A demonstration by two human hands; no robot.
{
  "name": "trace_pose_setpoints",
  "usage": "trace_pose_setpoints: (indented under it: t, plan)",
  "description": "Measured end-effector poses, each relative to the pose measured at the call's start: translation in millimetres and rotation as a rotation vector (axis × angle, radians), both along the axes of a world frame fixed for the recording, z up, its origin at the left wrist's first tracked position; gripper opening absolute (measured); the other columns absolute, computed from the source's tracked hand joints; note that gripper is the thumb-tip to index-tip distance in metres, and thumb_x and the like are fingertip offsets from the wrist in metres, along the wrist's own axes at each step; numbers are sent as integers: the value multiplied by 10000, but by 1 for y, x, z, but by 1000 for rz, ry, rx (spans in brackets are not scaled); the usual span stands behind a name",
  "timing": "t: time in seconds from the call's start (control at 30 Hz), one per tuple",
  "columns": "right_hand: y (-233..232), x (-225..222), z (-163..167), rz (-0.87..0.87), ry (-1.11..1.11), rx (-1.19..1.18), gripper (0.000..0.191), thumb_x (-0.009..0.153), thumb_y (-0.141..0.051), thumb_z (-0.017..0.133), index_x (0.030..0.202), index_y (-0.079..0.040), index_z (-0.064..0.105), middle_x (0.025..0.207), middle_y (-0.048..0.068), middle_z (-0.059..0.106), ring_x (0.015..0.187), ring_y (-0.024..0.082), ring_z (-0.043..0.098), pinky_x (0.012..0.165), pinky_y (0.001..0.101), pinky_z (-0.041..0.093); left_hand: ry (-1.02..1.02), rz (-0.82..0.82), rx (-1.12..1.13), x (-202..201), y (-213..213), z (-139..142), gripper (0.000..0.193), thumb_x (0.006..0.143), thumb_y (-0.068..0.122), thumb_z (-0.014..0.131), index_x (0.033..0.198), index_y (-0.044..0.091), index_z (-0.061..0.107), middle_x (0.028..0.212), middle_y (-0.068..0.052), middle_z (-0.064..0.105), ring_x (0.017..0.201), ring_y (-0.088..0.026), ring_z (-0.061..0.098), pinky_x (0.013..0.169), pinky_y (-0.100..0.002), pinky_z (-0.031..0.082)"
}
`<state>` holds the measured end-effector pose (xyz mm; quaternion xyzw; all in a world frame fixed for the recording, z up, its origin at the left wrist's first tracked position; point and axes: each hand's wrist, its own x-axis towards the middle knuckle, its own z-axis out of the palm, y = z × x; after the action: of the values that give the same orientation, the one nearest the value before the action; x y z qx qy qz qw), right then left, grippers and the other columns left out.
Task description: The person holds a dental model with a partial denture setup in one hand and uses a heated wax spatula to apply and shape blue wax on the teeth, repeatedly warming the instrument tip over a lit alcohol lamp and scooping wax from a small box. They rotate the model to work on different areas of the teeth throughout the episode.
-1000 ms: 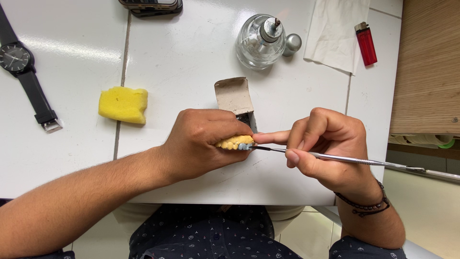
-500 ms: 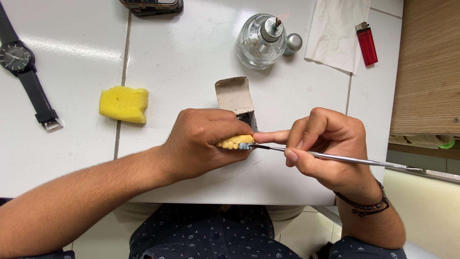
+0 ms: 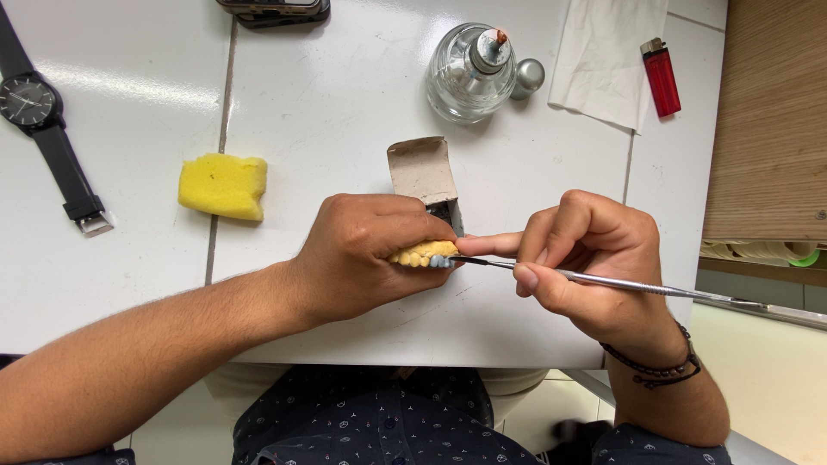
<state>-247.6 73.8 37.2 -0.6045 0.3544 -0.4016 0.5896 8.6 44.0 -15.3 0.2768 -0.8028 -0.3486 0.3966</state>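
Now, left hand (image 3: 366,258): fingers wrapped tight around yellow dental cast (image 3: 422,253).
Right hand (image 3: 594,258): fingers pinching metal tool (image 3: 637,288), tip touching cast just beyond left fingertips.

- The right hand (image 3: 594,258) sits marginally lower than a second ago, its thin metal tool (image 3: 637,287) shifting with it.
- The tool's tip meets the yellow dental cast (image 3: 422,253) at nearly the same spot.

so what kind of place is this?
Probably a dental lab bench or home workbench: the left hand holds a yellow tooth model, the right hand works it with a thin metal tool, and a glass spirit burner stands with a red lighter.
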Motion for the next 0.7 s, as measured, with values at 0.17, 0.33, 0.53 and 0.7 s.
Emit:
trace_pose_setpoints:
  t: [0.17,0.33,0.53,0.7]
  plan:
    - [0,0,1,-2,-13,12,238,1002,9,682,854,-69,512,682,96,646,716,96,685,1074,616,589,-3,4,5,0,0,0,219,803,143,886,962,117,738,820,9,721,707,-146,706,568,-302,557]
    - [0,0,0,-2,-16,13,230,999,2,680,855,-68,514,683,94,647,708,90,680,1109,643,628,-3,5,5,0,0,1,220,803,146,886,964,117,740,815,9,717,702,-149,702,563,-305,551]
    - [0,-1,1,-2,-19,17,223,1001,0,678,859,-65,519,680,92,642,694,84,670,1076,631,602,-10,3,6,-1,0,2,219,802,155,889,960,119,742,809,9,716,696,-151,699,557,-307,546]
    - [-1,0,1,1,-20,18,225,999,0,681,860,-65,517,682,95,647,699,89,674,1097,642,624,-12,6,6,0,0,2,218,804,156,890,960,121,741,810,12,715,699,-146,700,557,-304,547]
